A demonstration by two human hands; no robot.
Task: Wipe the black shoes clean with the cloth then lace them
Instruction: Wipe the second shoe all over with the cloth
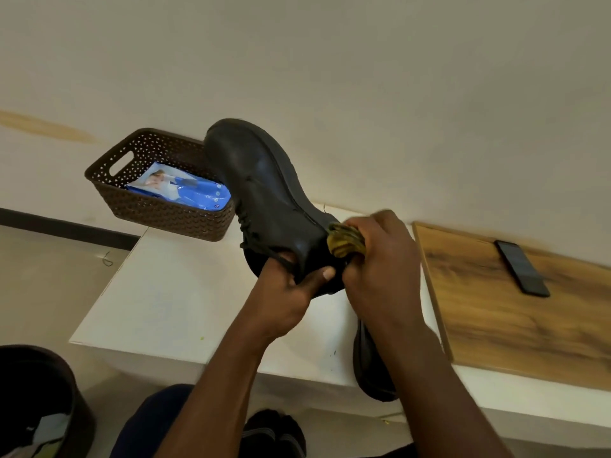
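2nd shoe (367, 368) – mostly hidden by right arm.

A brown perforated basket (158, 206) at the white surface's (172, 299) far corner, a blue packet (191, 191) lying inside it, a wooden board (515, 319) alongside, a dark phone (522, 268) resting on the board, a dark bin (39, 398) stood on the floor.

We log white table (172, 292): brown perforated basket (158, 209) at far corner, left of our fingers; second black shoe (367, 365) below them; wooden board (515, 319) to right, carrying phone (522, 267).
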